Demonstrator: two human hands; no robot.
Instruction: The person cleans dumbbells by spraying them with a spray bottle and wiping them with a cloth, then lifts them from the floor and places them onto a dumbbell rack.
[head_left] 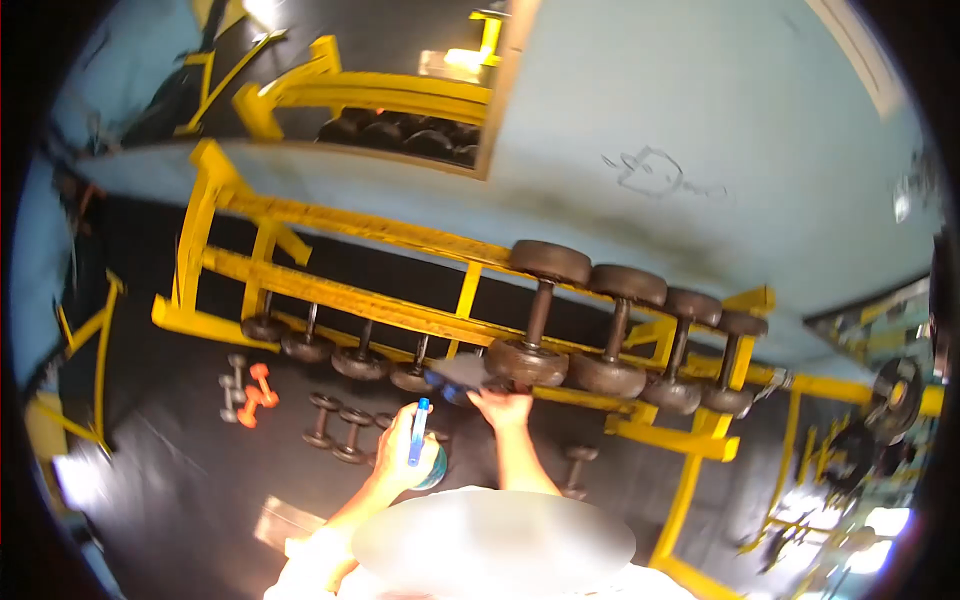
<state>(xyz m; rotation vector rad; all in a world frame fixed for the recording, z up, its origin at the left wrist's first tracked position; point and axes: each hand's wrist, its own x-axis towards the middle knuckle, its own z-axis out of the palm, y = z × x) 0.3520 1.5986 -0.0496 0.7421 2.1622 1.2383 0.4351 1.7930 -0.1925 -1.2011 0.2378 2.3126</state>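
My left hand [400,458] is closed around a spray bottle with a blue top [420,425] and a teal lower part, held upright in front of me. My right hand [503,408] reaches to the rack and grips a dark grey and blue cloth [458,374]. Its fingers are partly hidden at the near end of a large black dumbbell [527,364]. The cloth lies against that end, left of the hand. More black dumbbells [607,374] rest side by side on the yellow rack [360,225], to the right of my right hand.
Lower on the rack sit several dumbbells [360,362]. On the black floor lie orange dumbbells [257,395], grey ones [232,388] and small dark ones [352,435]. A mirror [400,50] hangs on the blue wall [700,110]. Yellow frames [685,500] stand at right.
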